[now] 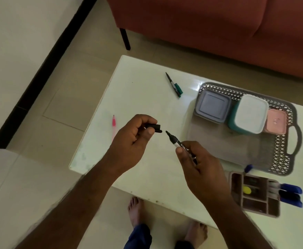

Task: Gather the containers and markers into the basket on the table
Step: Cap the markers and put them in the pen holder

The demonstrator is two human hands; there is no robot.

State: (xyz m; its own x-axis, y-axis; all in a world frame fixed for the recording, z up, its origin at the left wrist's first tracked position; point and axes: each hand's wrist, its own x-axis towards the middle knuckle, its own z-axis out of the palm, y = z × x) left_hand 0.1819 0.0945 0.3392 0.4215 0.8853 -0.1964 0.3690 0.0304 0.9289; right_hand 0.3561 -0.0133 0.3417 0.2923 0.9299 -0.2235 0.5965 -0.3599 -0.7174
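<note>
My right hand grips an uncapped black marker, tip pointing up-left. My left hand pinches its black cap, a small gap away from the tip. Both are above the white table. A grey woven basket at the right holds three lidded containers: grey, teal with a white lid and pink. An uncapped green marker with its cap beside it lies at the far side. A pink marker lies near the left edge.
A brown divided tray sits at the near right with a yellow item inside and blue and black markers at its right side. Another blue marker end shows by the basket. A red sofa stands beyond the table. My bare feet are below.
</note>
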